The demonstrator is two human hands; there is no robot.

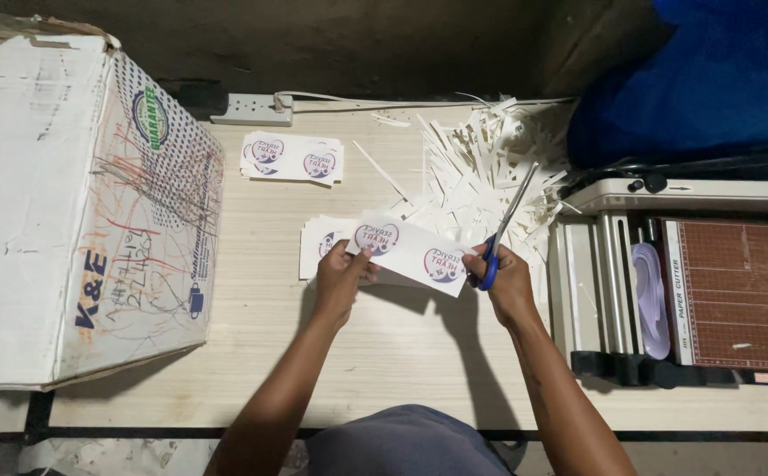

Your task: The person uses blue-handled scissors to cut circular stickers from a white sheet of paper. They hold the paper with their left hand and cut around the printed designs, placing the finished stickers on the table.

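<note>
Fingers of the left hand (pixel 341 275) pinch a white label strip (pixel 412 249) bearing round purple-red emblems; right hand (pixel 505 280) grips blue-handled scissors (pixel 500 231); more labels (pixel 293 158) lie beside a scribbled white carton (pixel 84 203).

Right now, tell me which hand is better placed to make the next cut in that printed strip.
The right hand: it already holds the blue-handled scissors at the printed strip's right end. The left hand only pinches the strip's left end.

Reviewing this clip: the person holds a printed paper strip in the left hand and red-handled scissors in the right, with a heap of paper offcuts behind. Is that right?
Not quite: the scissors have blue handles, not red, as the head view shows. The rest holds: the left hand holds the printed paper strip, the right hand holds the scissors, and the paper offcuts lie behind.
</note>
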